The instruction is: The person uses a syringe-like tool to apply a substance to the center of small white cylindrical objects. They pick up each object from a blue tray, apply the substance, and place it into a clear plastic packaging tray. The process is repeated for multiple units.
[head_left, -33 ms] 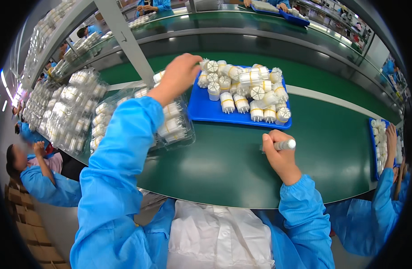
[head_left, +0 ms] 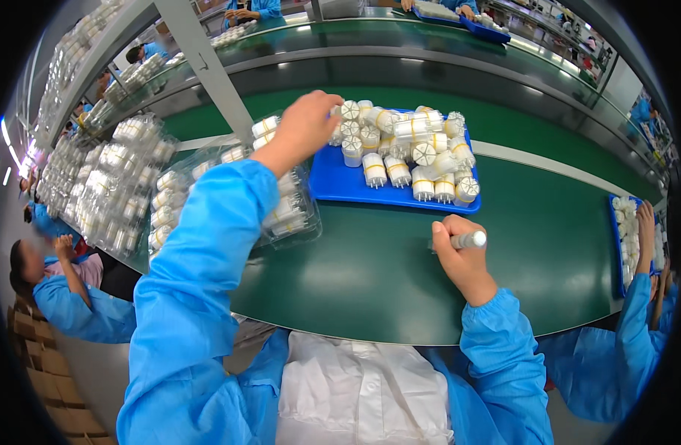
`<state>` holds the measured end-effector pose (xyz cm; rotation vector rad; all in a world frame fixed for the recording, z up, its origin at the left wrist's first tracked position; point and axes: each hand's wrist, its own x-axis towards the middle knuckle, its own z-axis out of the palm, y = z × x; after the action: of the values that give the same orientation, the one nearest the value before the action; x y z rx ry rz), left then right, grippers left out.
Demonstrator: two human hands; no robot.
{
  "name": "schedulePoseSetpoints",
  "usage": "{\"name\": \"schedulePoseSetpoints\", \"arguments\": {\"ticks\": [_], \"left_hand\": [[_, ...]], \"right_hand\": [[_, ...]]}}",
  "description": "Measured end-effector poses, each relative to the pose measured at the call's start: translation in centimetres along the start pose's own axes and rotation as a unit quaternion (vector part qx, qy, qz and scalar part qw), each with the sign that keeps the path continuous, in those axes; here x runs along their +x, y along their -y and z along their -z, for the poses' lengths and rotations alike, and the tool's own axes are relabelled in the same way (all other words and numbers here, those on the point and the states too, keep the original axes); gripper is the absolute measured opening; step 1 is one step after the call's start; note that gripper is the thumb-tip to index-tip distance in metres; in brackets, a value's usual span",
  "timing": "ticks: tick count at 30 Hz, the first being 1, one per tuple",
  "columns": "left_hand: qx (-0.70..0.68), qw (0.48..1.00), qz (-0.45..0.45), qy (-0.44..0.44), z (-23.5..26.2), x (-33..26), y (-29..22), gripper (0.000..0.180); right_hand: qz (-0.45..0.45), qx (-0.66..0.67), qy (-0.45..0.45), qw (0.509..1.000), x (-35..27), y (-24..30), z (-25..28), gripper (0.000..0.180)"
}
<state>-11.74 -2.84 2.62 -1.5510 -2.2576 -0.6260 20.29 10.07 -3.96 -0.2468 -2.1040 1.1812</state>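
My left hand (head_left: 305, 124) reaches over the left end of a blue tray (head_left: 340, 187), its fingers curled at the edge of a heap of white cylindrical parts (head_left: 411, 132). What lies between those fingertips is hidden. Each part has a yellow band, and several show short metal pins or a spoked end. My right hand (head_left: 465, 259) is closed around a marker-like pen (head_left: 470, 239) with a pale round end, held above the green table in front of the tray.
Clear plastic trays (head_left: 300, 226) filled with similar parts stand left of the blue tray, with stacked ones (head_left: 114, 178) farther left. A grey post (head_left: 211, 70) rises behind. At right, a co-worker's hand (head_left: 645, 222) touches another blue tray (head_left: 620, 274). A person (head_left: 73, 289) sits at left.
My left hand has shifted slightly to the right, along the tray's left end. My right hand stays in nearly the same place with the pen.
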Motion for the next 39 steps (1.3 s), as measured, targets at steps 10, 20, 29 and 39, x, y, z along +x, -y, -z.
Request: {"name": "schedulePoseSetpoints", "arguments": {"ticks": [10,20,29,39], "left_hand": [[0.013,0.989,0.033,0.144,-5.2,4.9,0.7,0.053],[-0.132,0.985,0.097,-0.049,2.4,1.2,-3.7,0.042],[-0.226,0.969,-0.072,0.075,-3.0,-11.3,-16.1,0.046],[-0.301,0.95,-0.049,0.062,-6.4,-12.7,-14.9,0.055]], "right_hand": [[0.061,-0.032,-0.04,0.997,0.1,0.3,0.4,0.028],[0.081,-0.014,-0.039,0.996,0.5,-0.1,0.1,0.031],[0.035,0.012,-0.054,0.998,0.4,-0.3,-0.2,0.032],[-0.002,-0.013,0.002,1.0,0.4,-0.8,-0.4,0.028]]}}
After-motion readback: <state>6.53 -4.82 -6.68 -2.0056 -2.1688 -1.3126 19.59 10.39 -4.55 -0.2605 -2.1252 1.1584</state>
